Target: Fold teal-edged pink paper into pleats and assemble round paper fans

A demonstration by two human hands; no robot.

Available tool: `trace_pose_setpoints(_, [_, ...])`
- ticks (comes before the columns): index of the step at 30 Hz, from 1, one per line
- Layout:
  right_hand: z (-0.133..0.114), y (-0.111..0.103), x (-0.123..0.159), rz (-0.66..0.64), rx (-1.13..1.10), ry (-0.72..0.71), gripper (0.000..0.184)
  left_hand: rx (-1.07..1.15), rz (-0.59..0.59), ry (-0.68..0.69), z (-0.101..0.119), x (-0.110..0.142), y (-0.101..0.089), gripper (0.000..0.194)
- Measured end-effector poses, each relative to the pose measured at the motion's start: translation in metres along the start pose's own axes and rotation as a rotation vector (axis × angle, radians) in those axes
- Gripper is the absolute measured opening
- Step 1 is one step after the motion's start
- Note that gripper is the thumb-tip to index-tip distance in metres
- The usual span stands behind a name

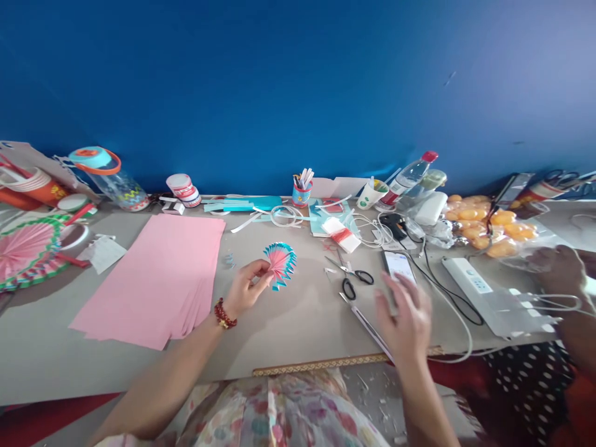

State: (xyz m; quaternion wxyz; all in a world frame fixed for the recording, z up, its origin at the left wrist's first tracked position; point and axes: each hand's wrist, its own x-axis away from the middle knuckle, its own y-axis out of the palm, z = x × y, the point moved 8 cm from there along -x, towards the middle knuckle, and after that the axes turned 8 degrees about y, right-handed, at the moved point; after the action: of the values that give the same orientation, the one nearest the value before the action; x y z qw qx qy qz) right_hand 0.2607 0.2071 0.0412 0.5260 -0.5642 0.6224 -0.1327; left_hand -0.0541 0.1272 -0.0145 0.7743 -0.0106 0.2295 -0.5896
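Note:
Pinched between the thumb and fingers of my left hand is a small pleated paper fan, pink with a blue zigzag edge, held by its folded base above the table. My right hand is slightly blurred, its fingers stretched out and apart, with nothing seen in them. It hovers at the lower edge of a lit phone; whether the fingertips touch the screen I cannot tell. Black-handled scissors lie slightly open left of the phone. A slim cutter knife lies beside my right hand, partly hidden by it.
A stack of pink paper lies left, near a large paper fan. Along the wall stand a water bottle, a cup of sticks and a red-capped bottle. Right are a power strip and another person's hand.

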Motion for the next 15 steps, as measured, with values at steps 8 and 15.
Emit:
trace_pose_setpoints(8, [-0.127, 0.118, 0.013, -0.735, -0.562, -0.019, 0.042, 0.104, 0.097, -0.003, -0.003, 0.008, 0.001, 0.022])
trace_pose_setpoints(15, [-0.169, 0.164, 0.007, -0.746, -0.889, 0.024, 0.016, 0.000, 0.249, -0.005, -0.010, 0.008, -0.017, 0.020])
